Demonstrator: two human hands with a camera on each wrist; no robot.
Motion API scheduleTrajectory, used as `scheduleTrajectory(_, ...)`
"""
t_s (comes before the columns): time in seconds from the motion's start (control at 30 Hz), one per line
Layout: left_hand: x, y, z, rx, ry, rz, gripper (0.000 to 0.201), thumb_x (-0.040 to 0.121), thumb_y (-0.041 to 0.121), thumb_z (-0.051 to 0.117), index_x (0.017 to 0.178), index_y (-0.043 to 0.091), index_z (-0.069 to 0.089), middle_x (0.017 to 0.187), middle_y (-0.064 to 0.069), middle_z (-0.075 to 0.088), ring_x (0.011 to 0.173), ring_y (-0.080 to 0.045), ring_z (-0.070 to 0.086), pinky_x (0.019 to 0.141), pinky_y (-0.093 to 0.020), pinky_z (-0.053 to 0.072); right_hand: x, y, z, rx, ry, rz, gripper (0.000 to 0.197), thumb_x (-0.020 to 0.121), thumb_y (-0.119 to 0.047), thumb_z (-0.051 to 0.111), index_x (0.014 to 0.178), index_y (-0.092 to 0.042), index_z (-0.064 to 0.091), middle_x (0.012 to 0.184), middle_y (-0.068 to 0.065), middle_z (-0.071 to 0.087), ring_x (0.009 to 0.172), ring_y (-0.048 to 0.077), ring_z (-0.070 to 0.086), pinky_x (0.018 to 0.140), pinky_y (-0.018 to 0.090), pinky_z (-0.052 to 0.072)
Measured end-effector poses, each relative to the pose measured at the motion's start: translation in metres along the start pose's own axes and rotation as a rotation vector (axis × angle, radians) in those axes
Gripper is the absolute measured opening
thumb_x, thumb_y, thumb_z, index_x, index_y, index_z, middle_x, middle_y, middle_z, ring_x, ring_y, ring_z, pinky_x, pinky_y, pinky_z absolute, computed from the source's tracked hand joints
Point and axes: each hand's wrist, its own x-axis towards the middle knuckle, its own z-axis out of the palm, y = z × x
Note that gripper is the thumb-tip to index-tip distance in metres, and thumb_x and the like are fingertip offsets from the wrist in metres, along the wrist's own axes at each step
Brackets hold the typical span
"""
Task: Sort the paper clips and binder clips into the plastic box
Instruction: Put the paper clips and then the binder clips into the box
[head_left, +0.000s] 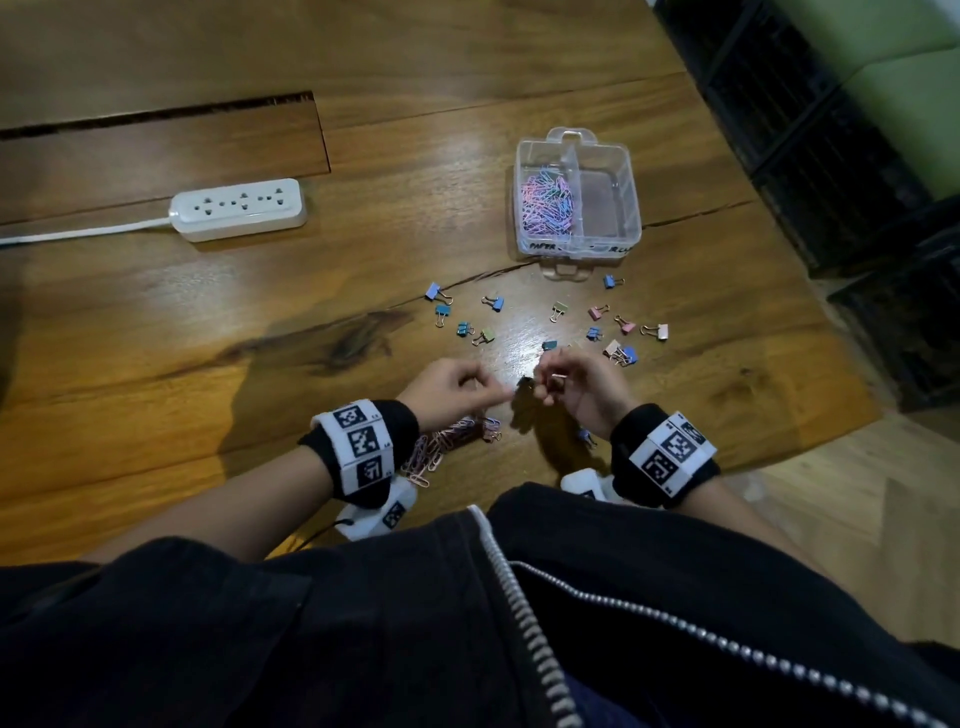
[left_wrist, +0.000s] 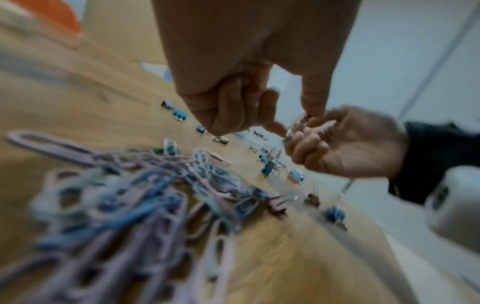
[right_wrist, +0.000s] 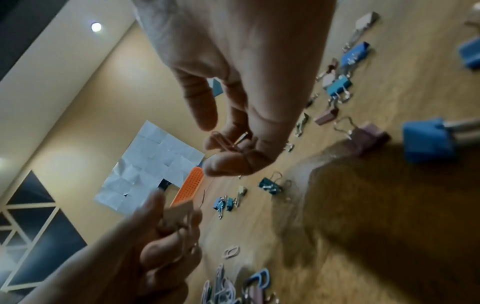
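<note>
The clear plastic box (head_left: 618, 156) stands at the back right of the wooden table; its left compartment holds pastel paper clips (head_left: 545, 200) and its right compartment shows nothing inside. Several small binder clips (head_left: 558, 310) lie scattered in front of it. A tangled pile of paper clips (head_left: 441, 447) (left_wrist: 145, 185) lies under my left wrist. My left hand (head_left: 483, 387) (left_wrist: 298, 125) pinches thin paper clips (right_wrist: 185, 224). Just to its right, my right hand (head_left: 550, 382) (right_wrist: 221, 148) curls its fingers round a pink paper clip (right_wrist: 223, 139). The two hands nearly touch above the table.
A white power strip (head_left: 239, 208) with its cable lies at the back left. Dark crates (head_left: 831, 156) stand beyond the table's right edge. A crack (head_left: 483, 273) runs across the wood in front of the box. A blue binder clip (head_left: 587, 436) lies near my right wrist.
</note>
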Motion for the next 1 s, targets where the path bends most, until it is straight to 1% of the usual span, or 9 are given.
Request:
scheduleTrajectory(0.1,0.010,0.007,0.001,-0.166,0.079,-0.082,0.026,0.088,0.036,0.055,0.084,0.010,0.058,0.075,0.000,0.055,0.062,-0.009,0.050,0.061,-0.019,0.044,0.000,0.008,0.004,-0.303,0.061,0.000,0.031,0.089,-0.009,0.045,0.058,-0.014,0.044,0.059,0.000,0.040,0.055,0.013,0.037,0.053,0.023,0.030)
scheduleTrajectory(0.17,0.017,0.010,0.002,-0.196,0.121,-0.129,0.037,0.090,0.040,0.051,0.096,0.004,0.059,0.075,-0.001,0.055,0.061,-0.011,0.049,0.059,-0.021,0.043,-0.003,0.013,0.008,-0.613,0.008,-0.004,0.029,0.084,-0.011,0.059,0.059,-0.017,0.046,0.059,-0.002,0.048,0.056,0.009,0.049,0.058,0.020,0.039)
scheduleTrajectory(0.23,0.023,0.014,0.002,-0.165,0.136,-0.135,0.035,0.093,0.039,0.046,0.098,0.007,0.060,0.075,-0.001,0.055,0.062,-0.011,0.049,0.059,-0.023,0.041,-0.005,0.021,0.013,-0.780,-0.076,-0.007,0.028,0.075,-0.013,0.071,0.062,-0.021,0.047,0.063,-0.002,0.055,0.061,0.009,0.056,0.067,0.022,0.047)
scheduleTrajectory(0.37,0.029,0.015,-0.002,-0.045,0.126,-0.120,0.021,0.094,0.031,0.047,0.100,0.013,0.054,0.072,0.001,0.050,0.056,-0.011,0.044,0.049,-0.019,0.039,-0.009,0.033,0.022,-1.107,-0.002,-0.103,0.022,0.072,-0.028,0.074,0.075,-0.021,0.054,0.087,0.001,0.062,0.083,0.017,0.057,0.077,0.032,0.047)
scheduleTrajectory(0.43,0.025,0.011,-0.006,0.136,0.125,-0.081,0.017,0.090,0.025,0.055,0.104,0.017,0.050,0.069,0.009,0.043,0.056,-0.008,0.044,0.044,-0.013,0.038,-0.011,0.036,0.024,-1.166,0.016,-0.157,0.022,0.075,-0.029,0.071,0.089,-0.016,0.060,0.097,0.003,0.062,0.090,0.018,0.056,0.080,0.031,0.046)
scheduleTrajectory(0.5,0.021,0.006,-0.010,0.436,0.082,-0.002,0.024,0.084,0.028,0.062,0.104,0.018,0.052,0.074,0.008,0.049,0.070,-0.015,0.053,0.057,-0.020,0.043,-0.012,0.038,0.025,-1.210,0.004,-0.210,0.021,0.078,-0.026,0.068,0.093,-0.013,0.062,0.100,0.005,0.063,0.093,0.018,0.056,0.080,0.030,0.045)
scheduleTrajectory(0.6,0.017,-0.002,-0.007,0.783,-0.023,0.118,0.035,0.080,0.042,0.064,0.108,0.023,0.056,0.104,0.004,0.062,0.098,-0.017,0.059,0.075,-0.027,0.048,-0.011,0.040,0.022,-1.249,-0.028,-0.240,0.014,0.080,-0.020,0.065,0.089,-0.009,0.064,0.097,0.008,0.064,0.088,0.019,0.056,0.076,0.028,0.045)
scheduleTrajectory(0.73,0.013,-0.004,0.002,0.998,-0.025,0.261,0.035,0.086,0.043,0.055,0.112,0.020,0.055,0.112,0.000,0.058,0.101,-0.017,0.056,0.069,-0.024,0.040,-0.007,0.035,0.013,-1.107,-0.098,-0.145,0.006,0.079,-0.011,0.062,0.075,-0.011,0.058,0.080,0.007,0.062,0.077,0.018,0.057,0.071,0.028,0.045)
scheduleTrajectory(1.0,0.013,-0.008,0.009,1.085,-0.086,0.271,0.029,0.095,0.033,0.040,0.105,0.009,0.055,0.103,-0.005,0.057,0.088,-0.017,0.057,0.072,-0.026,0.050,-0.002,0.014,0.002,-0.132,-0.037,0.042,0.019,0.085,0.000,0.053,0.068,-0.008,0.051,0.068,0.002,0.054,0.055,0.008,0.049,0.049,0.014,0.041)
